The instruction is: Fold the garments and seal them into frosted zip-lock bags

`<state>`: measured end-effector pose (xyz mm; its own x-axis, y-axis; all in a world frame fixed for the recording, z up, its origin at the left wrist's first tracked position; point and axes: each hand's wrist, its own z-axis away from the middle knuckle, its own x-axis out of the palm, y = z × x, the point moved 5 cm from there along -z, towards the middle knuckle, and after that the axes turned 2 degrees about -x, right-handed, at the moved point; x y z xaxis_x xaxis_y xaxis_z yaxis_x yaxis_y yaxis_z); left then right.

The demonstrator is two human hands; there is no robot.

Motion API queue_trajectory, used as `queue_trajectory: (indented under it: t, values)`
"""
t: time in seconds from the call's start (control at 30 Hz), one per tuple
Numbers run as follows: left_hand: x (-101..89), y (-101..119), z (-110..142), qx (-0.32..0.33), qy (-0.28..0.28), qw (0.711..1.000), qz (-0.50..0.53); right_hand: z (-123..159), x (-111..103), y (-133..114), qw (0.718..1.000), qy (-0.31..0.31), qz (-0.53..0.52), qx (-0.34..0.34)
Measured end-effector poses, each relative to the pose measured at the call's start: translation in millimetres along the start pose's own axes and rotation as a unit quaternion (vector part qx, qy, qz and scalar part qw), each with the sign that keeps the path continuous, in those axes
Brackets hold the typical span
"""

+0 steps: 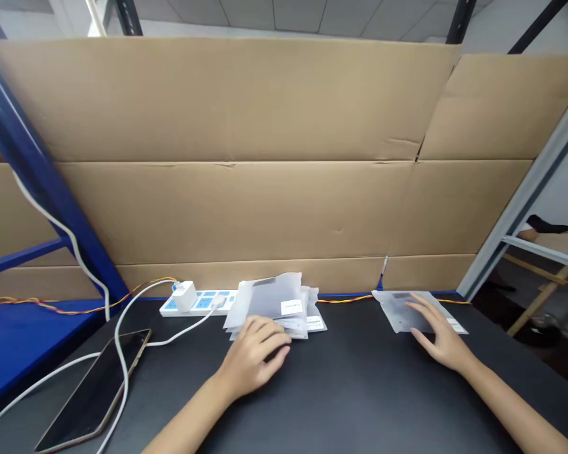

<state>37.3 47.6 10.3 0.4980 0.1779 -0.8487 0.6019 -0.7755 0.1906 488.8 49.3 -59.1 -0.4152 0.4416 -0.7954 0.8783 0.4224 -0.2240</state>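
A stack of frosted plastic bags [269,301] with white labels lies near the cardboard wall in the middle. My left hand [253,356] is at the stack's front edge, fingers loosely bent and thumb apart; its fingertips are partly hidden, and nothing shows gripped in it. To the right, a single frosted bag [397,313] lies flat with a white label at its right side. Over that bag is my right hand [438,337], its fingers spread, covering part of it.
On the left lie a dark-screened tablet [94,391] and looping white cable [122,353]. A white power strip [201,304] holds a plug and adapter. Cardboard [274,208] closes off the back, with a blue post [52,170] at left and a grey post [515,208] at right.
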Motion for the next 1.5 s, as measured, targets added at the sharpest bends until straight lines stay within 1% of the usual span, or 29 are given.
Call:
queue_trajectory:
  t: [0.07, 0.13, 0.2, 0.27, 0.37, 0.47, 0.53, 0.6, 0.67, 0.73, 0.77, 0.83, 0.87, 0.9, 0.93, 0.97, 1.0, 1.07, 1.1, 1.13, 1.17, 1.2, 1.27, 1.33, 1.37, 1.4, 1.43, 1.5]
  values:
    - [-14.3, -21, -1, -0.044, 0.049, 0.995, -0.072, 2, -3, -11, 0.998, 0.048, 0.037, -0.008]
    - [-21.6, -41, 0, -0.08, 0.063, 0.989, -0.111, 2, -2, -22, 0.996, 0.065, 0.06, -0.022]
    - [-22.1, -58, 1, -0.106, 0.057, 0.987, -0.105, 2, 1, -35, 0.994, 0.073, 0.066, -0.037]
    - [-18.9, -70, 3, -0.128, 0.055, 0.988, -0.07, 1, 5, -50, 0.994, 0.079, 0.055, -0.049]
    - [-12.9, -75, 5, -0.14, 0.062, 0.988, -0.018, -4, 13, -79, 0.996, 0.068, -0.002, -0.056]
    - [-9.5, -75, 5, -0.142, 0.077, 0.987, 0.013, -15, 26, -110, 0.995, 0.039, -0.082, -0.05]
    - [-9.8, -77, 3, -0.147, 0.097, 0.984, 0.032, -26, 36, -127, 0.992, 0.016, -0.112, -0.051]
    - [-12.4, -77, 2, -0.149, 0.118, 0.981, 0.043, -39, 46, -140, 0.991, -0.001, -0.125, -0.049]
    - [-17.9, -74, 0, -0.149, 0.134, 0.979, 0.047, -50, 55, -145, 0.99, -0.01, -0.139, -0.037]
    - [-25.9, -61, -1, -0.147, 0.149, 0.977, 0.048, -59, 62, -145, 0.988, -0.019, -0.155, -0.017]
    - [-29.6, -50, -2, -0.139, 0.156, 0.977, 0.05, -62, 65, -143, 0.986, -0.025, -0.164, -0.003]
    - [-30.8, -19, -1, -0.099, 0.149, 0.983, 0.051, -65, 68, -137, 0.982, -0.043, -0.185, 0.025]
    - [-25.3, 1, 0, -0.068, 0.119, 0.989, 0.048, -66, 69, -134, 0.978, -0.055, -0.197, 0.038]
    - [-14.7, 22, 1, -0.023, 0.068, 0.997, 0.041, -66, 68, -132, 0.974, -0.07, -0.209, 0.049]
    - [-1.2, 41, 4, 0.019, 0.014, 0.999, 0.032, -66, 67, -131, 0.97, -0.085, -0.22, 0.056]
    - [15.1, 60, 9, 0.071, -0.048, 0.996, 0.017, -66, 65, -131, 0.966, -0.101, -0.23, 0.061]
    - [30.6, 75, 14, 0.115, -0.092, 0.989, -0.001, -65, 63, -133, 0.962, -0.116, -0.239, 0.063]
    - [56.1, 92, 24, 0.169, -0.166, 0.971, 0.001, -63, 58, -139, 0.954, -0.146, -0.253, 0.063]
    - [63.1, 95, 27, 0.177, -0.189, 0.965, 0.027, -61, 56, -143, 0.95, -0.162, -0.26, 0.06]
    - [65.7, 95, 27, 0.174, -0.206, 0.961, 0.067, -59, 54, -148, 0.945, -0.179, -0.267, 0.057]
    - [64.0, 93, 26, 0.158, -0.213, 0.958, 0.113, -56, 53, -154, 0.94, -0.197, -0.275, 0.054]
    - [59.4, 87, 23, 0.128, -0.211, 0.957, 0.153, -54, 53, -159, 0.933, -0.218, -0.282, 0.051]
    - [46.4, 69, 15, 0.028, -0.187, 0.963, 0.194, -48, 54, -169, 0.918, -0.26, -0.295, 0.045]
    - [35.5, 47, 8, -0.096, -0.151, 0.966, 0.186, -45, 56, -176, 0.908, -0.287, -0.303, 0.042]
    - [32.6, 36, 7, -0.153, -0.136, 0.963, 0.174, -44, 56, -178, 0.906, -0.292, -0.305, 0.041]
    - [31.8, 27, 6, -0.196, -0.127, 0.958, 0.165, -44, 56, -180, 0.905, -0.293, -0.307, 0.038]
    - [32.9, 20, 6, -0.225, -0.124, 0.952, 0.163, -44, 55, -181, 0.903, -0.295, -0.311, 0.032]
    - [39.6, 13, 6, -0.243, -0.14, 0.943, 0.176, -45, 54, -183, 0.897, -0.304, -0.321, 0.014]
